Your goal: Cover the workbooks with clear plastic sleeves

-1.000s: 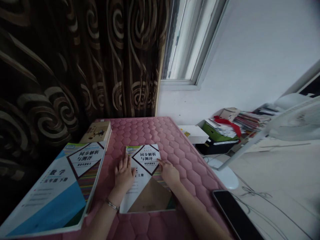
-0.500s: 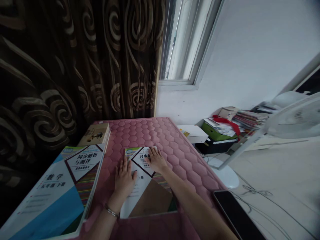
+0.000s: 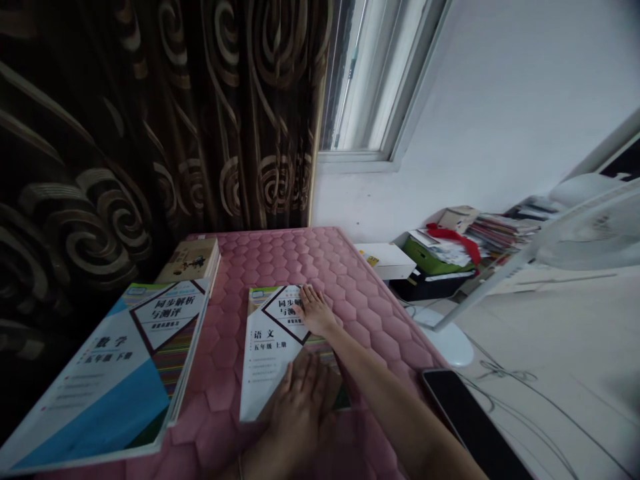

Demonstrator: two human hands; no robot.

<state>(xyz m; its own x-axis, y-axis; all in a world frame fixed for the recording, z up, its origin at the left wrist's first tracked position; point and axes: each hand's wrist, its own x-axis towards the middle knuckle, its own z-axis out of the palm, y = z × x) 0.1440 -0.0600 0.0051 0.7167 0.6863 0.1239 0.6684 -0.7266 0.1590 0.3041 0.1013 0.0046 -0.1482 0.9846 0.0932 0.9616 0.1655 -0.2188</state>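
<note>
A workbook (image 3: 263,360) with a white, brown and striped cover lies flat on the pink quilted pad (image 3: 280,257). Flat on its upper right corner rests my right hand (image 3: 317,312), fingers stretched out. My left hand (image 3: 300,400) is over the lower part of the cover, slightly blurred, with its fingers extended; whether it presses on the cover I cannot tell. Neither hand grips anything. To the left lies a similar workbook (image 3: 105,393) with a blue and white cover, on top of other books.
Behind the left workbook sits a tan book stack (image 3: 190,260). A black phone-like slab (image 3: 473,423) lies at the right edge. Beyond it stand a white fan (image 3: 505,267), a white box (image 3: 387,260) and a green bin (image 3: 430,257) with papers. Cables cross the floor. A patterned curtain (image 3: 175,133) hangs behind.
My left hand has moved from the workbook's left edge down and right over its lower cover, uncovering the printed title. My right hand stays at the upper right corner. The view has shifted slightly.
</note>
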